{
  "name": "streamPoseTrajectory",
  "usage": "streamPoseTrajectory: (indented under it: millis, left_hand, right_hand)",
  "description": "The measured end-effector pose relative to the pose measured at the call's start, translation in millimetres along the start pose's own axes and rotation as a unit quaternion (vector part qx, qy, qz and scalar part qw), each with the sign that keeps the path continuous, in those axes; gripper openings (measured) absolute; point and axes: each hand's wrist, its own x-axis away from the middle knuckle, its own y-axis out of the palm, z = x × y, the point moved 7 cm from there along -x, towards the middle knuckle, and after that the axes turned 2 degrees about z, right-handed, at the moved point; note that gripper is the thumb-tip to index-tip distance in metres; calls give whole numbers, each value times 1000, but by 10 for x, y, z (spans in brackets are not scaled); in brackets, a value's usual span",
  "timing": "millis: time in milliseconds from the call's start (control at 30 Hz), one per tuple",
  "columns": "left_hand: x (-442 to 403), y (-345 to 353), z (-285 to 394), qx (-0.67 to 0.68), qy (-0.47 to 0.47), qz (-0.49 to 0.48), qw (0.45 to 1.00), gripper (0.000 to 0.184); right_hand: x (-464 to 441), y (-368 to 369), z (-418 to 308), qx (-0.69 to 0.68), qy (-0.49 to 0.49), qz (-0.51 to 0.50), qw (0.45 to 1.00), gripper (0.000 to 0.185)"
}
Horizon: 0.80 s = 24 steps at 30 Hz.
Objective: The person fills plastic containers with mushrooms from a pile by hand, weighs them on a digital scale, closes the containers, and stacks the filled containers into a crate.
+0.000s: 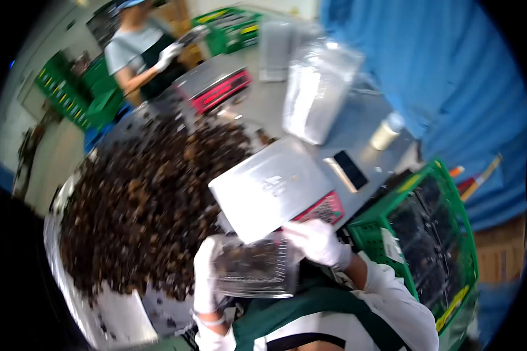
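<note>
A clear plastic box (pixel 249 263) with dark brown pieces inside is held low in front of my body, slightly tilted. My left hand (pixel 206 275), in a white glove, grips its left side. At the upper right corner of the box is my white-gloved right hand (pixel 321 243), its fingers closed at the box's edge; blur hides the exact contact. Just beyond both hands stands a scale with a bare metal plate (pixel 269 184) and a red panel (pixel 322 209).
A large heap of dark brown pieces (pixel 152 205) covers the table's left. Around me are a green crate (pixel 386 234) of packed boxes, a phone (pixel 349 171), a bottle (pixel 386 131), stacked clear containers (pixel 319 88) and a second scale (pixel 214 85). A co-worker (pixel 149 55) stands across.
</note>
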Motion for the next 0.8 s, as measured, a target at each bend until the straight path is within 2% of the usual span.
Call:
streamPoseTrajectory:
  millis: [33,67,100,167,267,333,400,433,467,533,567,667,733,800]
  left_hand:
    - [57,188,5,51,-167,-50,983,25]
    - [11,153,85,-310,127,-167,927,19]
    - [22,160,152,-321,151,-101,929,20]
    - [21,195,105,-219,75,-48,972,21]
    - [-74,353,59,-228,55,-77,969,22]
    - [-205,478,36,-248,65,-123,959,23]
    - [-563,526,-189,-210,106,-239,942,24]
    - [-394,815,-76,-342,72,-208,914,32]
    - [-156,1141,-46,-132,12,-198,971,28]
    - [-247,1303,-152,-274,-21,-274,922,29]
    - [-255,1403,-162,-290,-23,-294,911,28]
    - [-248,1636,-260,-289,-32,-323,900,28]
    - [-258,1739,-340,-289,-43,-335,896,27]
    - [-271,1810,-408,-292,-51,-342,892,26]
  right_hand:
    - [18,-59,-128,39,-52,1,998,19]
    - [126,110,-100,19,-16,-44,999,17]
    - [97,179,-114,9,-15,10,1000,19]
    - [114,122,-43,-72,41,34,996,15]
    - [76,-314,-69,-119,90,71,986,16]
    - [131,-820,-54,-161,159,117,967,11]
    - [253,-1641,-76,-208,111,271,933,7]
    - [445,-2039,-141,-26,173,291,941,10]
    - [696,-2341,-125,12,224,332,916,9]
    - [1192,-2934,-170,120,346,393,843,6]
    - [1526,-3195,-180,142,417,406,801,11]
    - [2399,-3818,-504,124,513,489,695,18]
    - [2960,-4124,-779,184,563,462,660,16]
    - [3662,-4327,-952,216,585,420,659,17]
